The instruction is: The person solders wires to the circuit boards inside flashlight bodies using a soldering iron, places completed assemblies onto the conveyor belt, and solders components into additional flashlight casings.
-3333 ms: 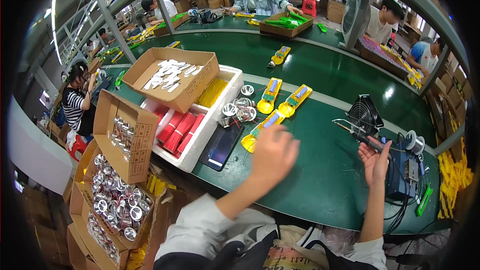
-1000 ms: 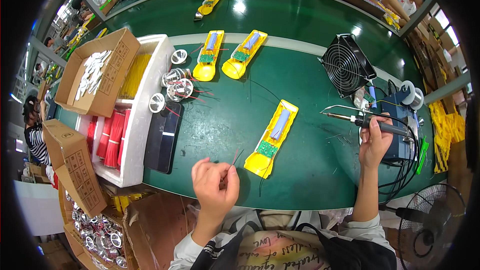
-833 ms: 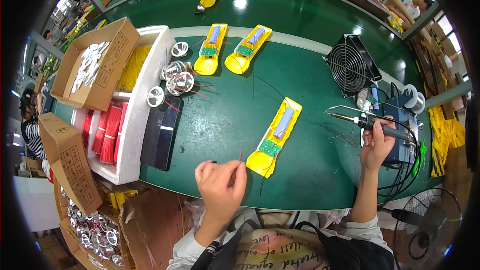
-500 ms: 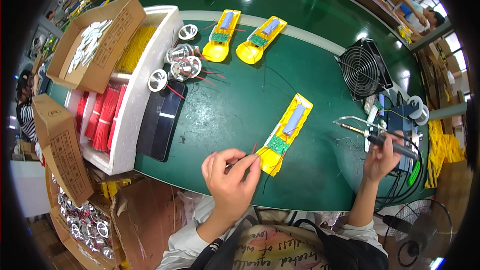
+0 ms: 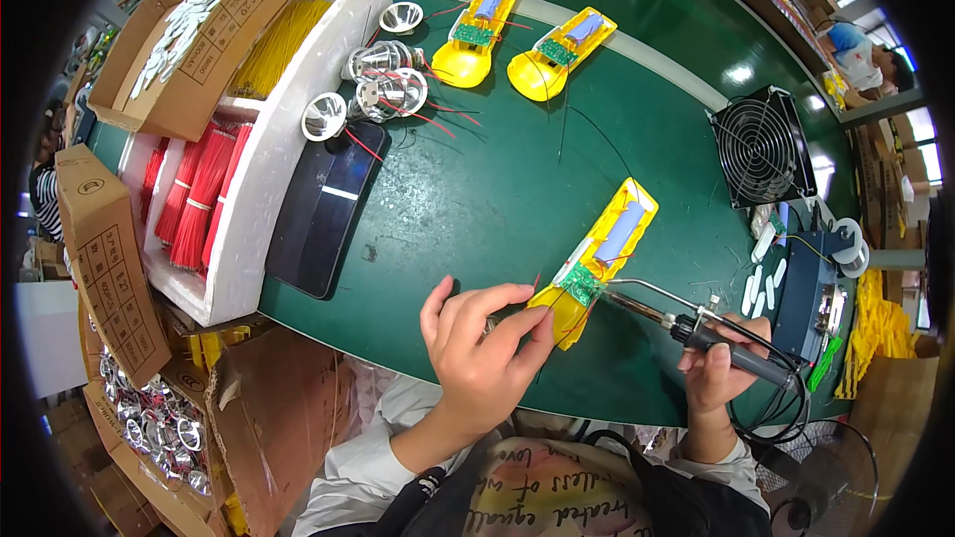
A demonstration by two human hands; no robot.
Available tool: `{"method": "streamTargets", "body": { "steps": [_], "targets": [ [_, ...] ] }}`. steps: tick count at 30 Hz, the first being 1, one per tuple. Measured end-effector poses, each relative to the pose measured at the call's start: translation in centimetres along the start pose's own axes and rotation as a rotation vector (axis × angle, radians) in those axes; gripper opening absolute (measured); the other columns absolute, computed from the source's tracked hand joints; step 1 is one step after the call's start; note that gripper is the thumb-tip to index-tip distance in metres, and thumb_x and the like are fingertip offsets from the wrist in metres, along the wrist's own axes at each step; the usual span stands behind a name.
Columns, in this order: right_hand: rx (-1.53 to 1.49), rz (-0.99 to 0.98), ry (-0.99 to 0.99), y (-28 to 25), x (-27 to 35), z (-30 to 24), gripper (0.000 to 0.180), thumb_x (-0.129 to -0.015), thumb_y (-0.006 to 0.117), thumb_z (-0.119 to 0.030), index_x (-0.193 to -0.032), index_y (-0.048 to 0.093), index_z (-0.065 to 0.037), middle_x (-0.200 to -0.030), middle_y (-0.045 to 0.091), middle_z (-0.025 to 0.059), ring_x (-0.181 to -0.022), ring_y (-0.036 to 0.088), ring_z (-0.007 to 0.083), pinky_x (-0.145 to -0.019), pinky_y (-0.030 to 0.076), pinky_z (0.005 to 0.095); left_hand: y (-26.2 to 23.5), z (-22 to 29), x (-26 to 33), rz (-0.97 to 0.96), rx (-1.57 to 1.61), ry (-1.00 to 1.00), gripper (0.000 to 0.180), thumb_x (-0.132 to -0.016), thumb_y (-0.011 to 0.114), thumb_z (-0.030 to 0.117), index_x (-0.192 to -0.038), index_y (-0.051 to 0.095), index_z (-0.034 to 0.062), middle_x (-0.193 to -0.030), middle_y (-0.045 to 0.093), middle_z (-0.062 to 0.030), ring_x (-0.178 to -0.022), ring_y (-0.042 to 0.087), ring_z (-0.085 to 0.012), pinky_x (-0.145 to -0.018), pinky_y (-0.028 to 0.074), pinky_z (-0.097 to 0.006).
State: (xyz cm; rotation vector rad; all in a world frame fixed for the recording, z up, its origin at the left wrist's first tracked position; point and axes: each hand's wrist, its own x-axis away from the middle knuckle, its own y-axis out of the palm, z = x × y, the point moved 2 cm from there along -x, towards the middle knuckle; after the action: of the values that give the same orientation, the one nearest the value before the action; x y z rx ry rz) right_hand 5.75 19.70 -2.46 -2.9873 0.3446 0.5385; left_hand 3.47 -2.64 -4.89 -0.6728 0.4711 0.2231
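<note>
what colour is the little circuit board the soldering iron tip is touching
Green, on the yellow housing; clearest in the head view.

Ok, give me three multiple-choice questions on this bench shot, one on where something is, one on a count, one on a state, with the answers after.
1. Where does the soldering iron tip point?
A. at the green board in the near yellow shell
B. at the fan
C. at the dark panel

2. How many yellow shells lie on the green table?
A. one
B. three
C. five

3. What is the right hand doing?
A. resting flat and empty
B. gripping the iron's handle
C. holding a reflector

Answers:
1 A, the tip sits at the board's edge beside the left hand.
2 B, two far ones plus the near one.
3 B, fingers are wrapped round the handle.
</note>
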Motion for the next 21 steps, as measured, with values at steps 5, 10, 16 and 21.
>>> {"method": "streamTargets", "body": {
  "steps": [5,10,16,21],
  "targets": [
    [0.005,-0.098,0.057,0.6,0.3,0.5,0.031,-0.081,0.06,-0.016,-0.089,0.035,0.0,-0.069,0.051,0.014,-0.046,0.053,0.013,-0.041,0.044,0.0224,0.0,0.0,-0.1,-0.001,-0.014,0.031,0.018,-0.057,0.072,0.005,-0.072,0.065,0.0111,-0.089,0.058,0.0023,-0.074,0.054,-0.0158,-0.088,0.035,-0.045],
    [-0.024,-0.101,0.071,1.0,0.3,0.7,0.029,-0.082,0.059,-0.014,-0.089,0.034,-0.001,-0.069,0.051,0.0151,-0.048,0.053,0.0136,-0.041,0.045,0.0232,0.2,0.1,-0.1,-0.003,-0.017,0.044,0.018,-0.056,0.072,0.004,-0.072,0.065,0.011,-0.088,0.058,0.0026,-0.074,0.054,-0.0158,-0.088,0.035,-0.045],
    [-0.04,-0.083,0.103,1.2,0.2,0.8,0.029,-0.083,0.058,-0.015,-0.09,0.033,-0.002,-0.068,0.051,0.0158,-0.048,0.053,0.014,-0.042,0.045,0.0229,0.3,0.1,0.1,-0.001,-0.014,0.048,0.016,-0.058,0.072,0.008,-0.07,0.062,0.0114,-0.087,0.059,0.005,-0.074,0.055,-0.0145,-0.088,0.033,-0.044],
    [-0.044,-0.086,0.098,1.1,0.3,0.9,0.03,-0.083,0.058,-0.016,-0.089,0.033,-0.001,-0.068,0.051,0.0163,-0.048,0.053,0.0141,-0.042,0.045,0.0225,0.3,0.2,-0.1,0.001,-0.001,0.045,0.015,-0.057,0.072,0.003,-0.067,0.063,0.0094,-0.077,0.059,0.0043,-0.071,0.054,-0.0145,-0.09,0.034,-0.044]
  ]
}}
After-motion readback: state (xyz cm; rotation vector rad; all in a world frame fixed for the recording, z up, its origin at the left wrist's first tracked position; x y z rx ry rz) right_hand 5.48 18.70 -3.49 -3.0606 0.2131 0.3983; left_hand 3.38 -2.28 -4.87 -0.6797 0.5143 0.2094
